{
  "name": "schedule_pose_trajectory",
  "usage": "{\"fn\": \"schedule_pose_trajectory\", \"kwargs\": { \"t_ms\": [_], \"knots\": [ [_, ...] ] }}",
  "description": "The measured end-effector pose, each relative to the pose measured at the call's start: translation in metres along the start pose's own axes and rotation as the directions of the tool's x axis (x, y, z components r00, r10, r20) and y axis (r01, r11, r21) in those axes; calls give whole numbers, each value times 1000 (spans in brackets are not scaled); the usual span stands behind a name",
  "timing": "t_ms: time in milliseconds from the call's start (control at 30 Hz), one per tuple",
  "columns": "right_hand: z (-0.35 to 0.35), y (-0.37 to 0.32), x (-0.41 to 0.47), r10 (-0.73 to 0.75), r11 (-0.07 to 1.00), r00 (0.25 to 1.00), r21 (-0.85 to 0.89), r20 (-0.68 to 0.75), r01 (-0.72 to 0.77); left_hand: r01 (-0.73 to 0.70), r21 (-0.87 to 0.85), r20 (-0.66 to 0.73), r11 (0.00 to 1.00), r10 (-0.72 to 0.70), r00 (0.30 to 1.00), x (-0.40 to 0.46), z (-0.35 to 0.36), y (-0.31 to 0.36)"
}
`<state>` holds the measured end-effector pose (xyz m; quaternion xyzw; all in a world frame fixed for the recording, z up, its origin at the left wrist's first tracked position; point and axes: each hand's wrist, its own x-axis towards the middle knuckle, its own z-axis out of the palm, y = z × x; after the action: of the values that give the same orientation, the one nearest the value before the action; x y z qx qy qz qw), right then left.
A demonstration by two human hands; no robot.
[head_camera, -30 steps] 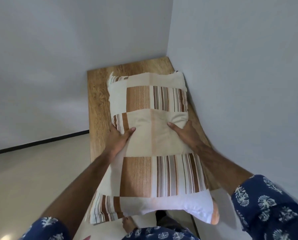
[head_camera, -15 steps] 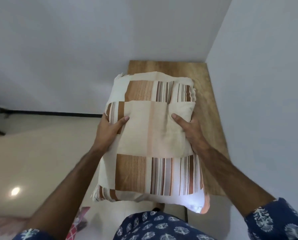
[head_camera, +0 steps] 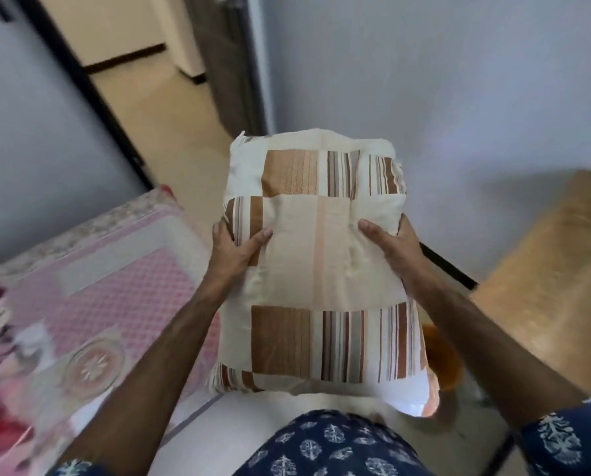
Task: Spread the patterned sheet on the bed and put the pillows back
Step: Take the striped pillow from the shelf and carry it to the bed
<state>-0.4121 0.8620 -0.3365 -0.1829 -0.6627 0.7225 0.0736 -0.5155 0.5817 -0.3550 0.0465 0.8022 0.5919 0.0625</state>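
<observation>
Two hands, the left hand (head_camera: 234,247) and the right hand (head_camera: 391,247), hold the striped pillows (head_camera: 321,269) up in the air, fingers (head_camera: 259,237) spread and pressing the sides, while the pink patterned sheet (head_camera: 108,290) seems, though blurry, already spread on the bed.

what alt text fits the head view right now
Both hands, left and right, hold a stack of beige and brown striped pillows in mid-air. A bed with a pink patterned sheet lies to the left, a wooden table to the right.
</observation>
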Motion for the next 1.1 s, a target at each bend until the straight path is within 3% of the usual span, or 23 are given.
{"fn": "schedule_pose_trajectory", "kwargs": {
  "t_ms": [200,367,467,600,833,967,1100],
  "knots": [
    [210,13,15,-21,993,909,-94,416,66,116,-59,-314,992,-128,941,-49,-200,-62],
    [374,39,11,25,986,795,-148,606,82,170,-115,-590,979,-205,781,-97,-325,-112],
    [470,59,5,46,979,710,-173,703,107,216,-144,-673,966,-255,695,-126,-395,-140],
    [587,76,-13,88,976,609,-189,788,104,290,-196,-754,937,-333,566,-158,-482,-164],
    [770,107,-81,130,973,419,-196,899,119,251,-225,-867,942,-311,390,-231,-612,-196],
    [850,138,-127,160,968,358,-217,920,124,266,-227,-893,937,-309,326,-279,-676,-228],
    [933,181,-201,190,972,359,-227,914,63,300,-259,-895,918,-344,283,-347,-760,-273]
  ]
}}
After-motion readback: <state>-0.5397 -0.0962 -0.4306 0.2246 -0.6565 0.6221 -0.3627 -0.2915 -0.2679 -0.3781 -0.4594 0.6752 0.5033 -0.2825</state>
